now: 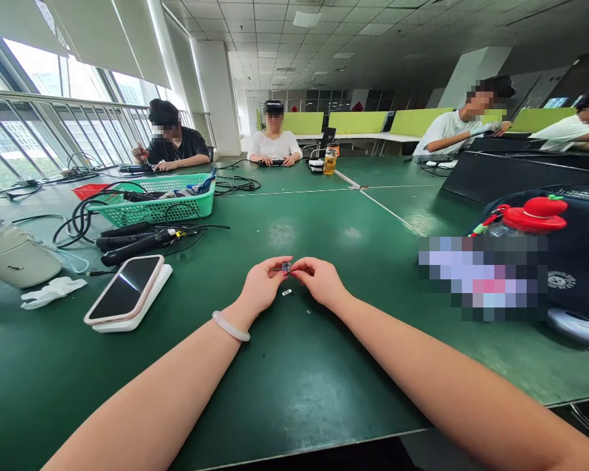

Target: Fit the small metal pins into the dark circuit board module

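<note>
Between my two hands is a tiny dark circuit board (pixel 286 267), pinched at its edges just above the green table. My left hand (pixel 264 286), with a pale bangle (pixel 230 327) on its wrist, closes its thumb and forefinger on the board's left side. From the right, my right hand (pixel 320 281) grips the opposite side with its fingertips. A small dark piece with a white label (pixel 287 292) lies on the table right below the board. Closer to me is a tiny light scrap (pixel 309 312). Fine details of the board are too small to make out.
To the left are a phone (pixel 127 291) on a white box, a crumpled tissue (pixel 53 292), black tools with cables (pixel 132 245) and a green basket (pixel 157 210). A red-capped bottle (pixel 525 219) and a computer mouse (pixel 576 326) are on the right. Several people sit around the table.
</note>
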{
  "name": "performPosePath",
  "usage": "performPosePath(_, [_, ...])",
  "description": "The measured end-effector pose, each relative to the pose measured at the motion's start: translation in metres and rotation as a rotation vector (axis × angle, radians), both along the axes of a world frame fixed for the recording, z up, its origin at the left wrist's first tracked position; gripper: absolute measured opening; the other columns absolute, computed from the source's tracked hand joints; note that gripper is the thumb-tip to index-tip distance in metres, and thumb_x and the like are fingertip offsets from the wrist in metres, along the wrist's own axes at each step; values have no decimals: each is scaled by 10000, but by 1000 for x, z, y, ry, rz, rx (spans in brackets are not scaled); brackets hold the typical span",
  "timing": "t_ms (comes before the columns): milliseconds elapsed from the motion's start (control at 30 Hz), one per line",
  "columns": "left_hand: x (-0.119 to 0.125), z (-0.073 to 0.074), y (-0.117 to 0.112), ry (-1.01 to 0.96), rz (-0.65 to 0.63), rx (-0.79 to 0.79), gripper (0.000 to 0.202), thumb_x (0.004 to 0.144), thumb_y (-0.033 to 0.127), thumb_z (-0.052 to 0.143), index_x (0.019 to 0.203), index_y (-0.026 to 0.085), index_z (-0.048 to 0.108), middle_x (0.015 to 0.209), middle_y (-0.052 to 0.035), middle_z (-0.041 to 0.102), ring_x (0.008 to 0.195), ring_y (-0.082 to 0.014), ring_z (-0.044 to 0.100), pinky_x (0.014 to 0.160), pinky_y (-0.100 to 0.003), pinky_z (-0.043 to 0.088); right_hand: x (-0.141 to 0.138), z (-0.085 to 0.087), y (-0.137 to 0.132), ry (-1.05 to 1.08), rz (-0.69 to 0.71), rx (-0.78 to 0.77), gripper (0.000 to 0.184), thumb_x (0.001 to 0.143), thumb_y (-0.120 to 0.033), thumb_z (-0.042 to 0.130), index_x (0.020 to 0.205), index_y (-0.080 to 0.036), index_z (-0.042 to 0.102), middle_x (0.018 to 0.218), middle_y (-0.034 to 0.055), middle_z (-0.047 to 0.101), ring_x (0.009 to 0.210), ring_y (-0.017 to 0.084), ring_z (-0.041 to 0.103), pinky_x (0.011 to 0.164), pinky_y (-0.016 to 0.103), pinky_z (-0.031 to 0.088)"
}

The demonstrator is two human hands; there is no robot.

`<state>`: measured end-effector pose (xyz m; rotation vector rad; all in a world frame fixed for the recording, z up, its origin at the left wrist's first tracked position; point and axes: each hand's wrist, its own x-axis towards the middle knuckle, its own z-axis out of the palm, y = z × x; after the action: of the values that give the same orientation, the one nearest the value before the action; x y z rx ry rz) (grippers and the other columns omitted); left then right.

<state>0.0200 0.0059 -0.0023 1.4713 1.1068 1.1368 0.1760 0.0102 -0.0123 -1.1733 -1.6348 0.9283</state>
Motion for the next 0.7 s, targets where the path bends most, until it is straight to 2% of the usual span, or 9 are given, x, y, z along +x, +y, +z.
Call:
performPosePath(367, [1,5,-5,84,-7,37,312,746,109,587,1036,175,682,978,-75,711,871,-198,651,884,-371,484,1,-4,2,21,11,39,144,708,-307,592,788,-187,598,709,-12,612,558,101,493,574,245,422])
performPosePath(700, [3,6,-6,14,-10,77,316,708,83,617,1003,168,689,1006,-75,703,909,-198,648,922,-379,471,1,-3,3,9,-11,32,156,702,-325,597,769,-185,596,733,-5,621,578,104,484,587,246,414])
